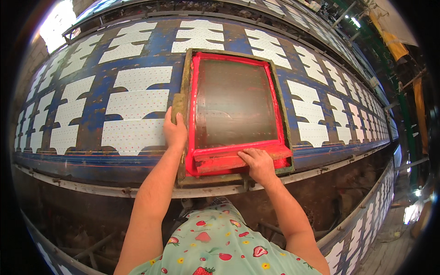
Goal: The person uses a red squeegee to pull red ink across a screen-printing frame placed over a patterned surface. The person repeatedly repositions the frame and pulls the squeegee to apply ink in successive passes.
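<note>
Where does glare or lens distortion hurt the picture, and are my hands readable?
Head view: the bright patch at upper left is blown out to white; head view: the table edge bows and the corners go black; head view: the mesh shows a faint curved sheen; head view: left hand and right hand read clearly.

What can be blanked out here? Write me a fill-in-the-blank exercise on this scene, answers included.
1. The ____ hand holds the red bar.
2. The other hand is at the frame's ____ side.
3. The dotted pieces are mainly ____.
4. The fruit-patterned garment has a pale ____ background.

Missing words: right; left; white; green.
</note>
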`<state>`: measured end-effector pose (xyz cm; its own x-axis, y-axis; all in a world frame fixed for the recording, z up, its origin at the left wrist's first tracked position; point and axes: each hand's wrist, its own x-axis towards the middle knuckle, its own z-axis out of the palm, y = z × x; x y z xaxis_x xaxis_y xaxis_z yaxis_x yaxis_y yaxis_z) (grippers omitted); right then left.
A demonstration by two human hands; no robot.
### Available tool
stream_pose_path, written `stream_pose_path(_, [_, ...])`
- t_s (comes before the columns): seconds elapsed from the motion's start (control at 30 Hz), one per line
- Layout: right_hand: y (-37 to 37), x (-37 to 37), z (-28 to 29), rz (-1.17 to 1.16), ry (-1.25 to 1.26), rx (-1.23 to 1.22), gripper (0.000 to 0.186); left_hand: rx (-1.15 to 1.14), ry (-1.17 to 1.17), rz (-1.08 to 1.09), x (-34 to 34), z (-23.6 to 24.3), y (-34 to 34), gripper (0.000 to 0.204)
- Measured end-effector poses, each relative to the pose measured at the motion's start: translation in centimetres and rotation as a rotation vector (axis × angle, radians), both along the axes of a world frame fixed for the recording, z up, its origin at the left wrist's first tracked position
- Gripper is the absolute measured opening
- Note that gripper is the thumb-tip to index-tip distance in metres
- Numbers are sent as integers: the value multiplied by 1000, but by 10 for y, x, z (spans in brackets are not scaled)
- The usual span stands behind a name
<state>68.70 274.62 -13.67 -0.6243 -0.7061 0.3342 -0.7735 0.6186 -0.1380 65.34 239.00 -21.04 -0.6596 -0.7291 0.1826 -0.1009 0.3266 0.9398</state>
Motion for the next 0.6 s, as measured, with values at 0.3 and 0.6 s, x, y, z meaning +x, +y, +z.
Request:
stream_pose_path(0.3, [-48,-180,-20,34,89,-68,44,39,-60,-16,4,13,3,54])
stream_pose_path(0.6, [-98,-363,-38,-28,79,-37,46,127,-115,37,12,15,8,51])
